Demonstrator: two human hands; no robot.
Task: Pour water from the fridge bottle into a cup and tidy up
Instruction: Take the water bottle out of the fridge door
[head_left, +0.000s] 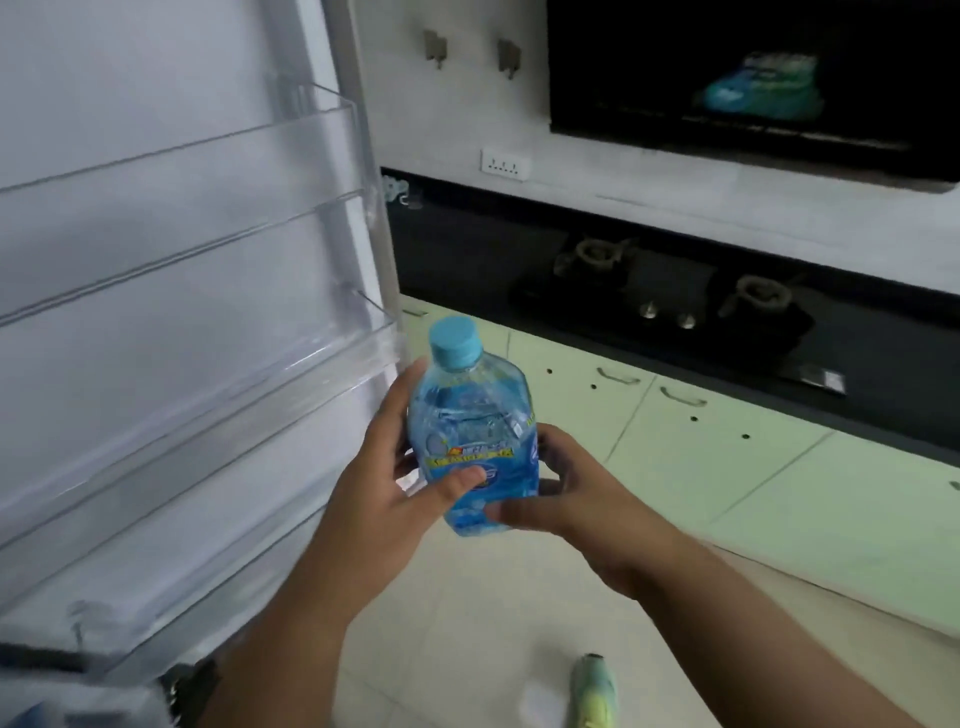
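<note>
A: Where is the bottle (470, 436)?

B: Just right of the open fridge door (171, 291), out in the air, clear of the door's shelves. It is held in both hands, with the stove (670, 306) well beyond it.

A: How is it held?

B: The left hand (384, 483) wraps the bottle's left side, thumb across the label and fingers behind. The right hand (566, 499) curls round the lower right side, thumb under the base edge. Both hold it firmly; neither hangs loose.

A: And the axis?

B: Close to upright, the blue cap (453, 344) on top and leaning slightly away from the person, toward the fridge door's edge. The cap is still on, and the water stands high in the bottle.

A: So which hand goes for the cap?

B: Both grips sit low on the body, below the cap. The left fingertips reach nearer the bottle's shoulder, so I judge that hand closer. Either could free itself while the other steadies.

A: Any cup?

B: None in view. I would guess it is on the counter by the stove, but I cannot tell.
</note>
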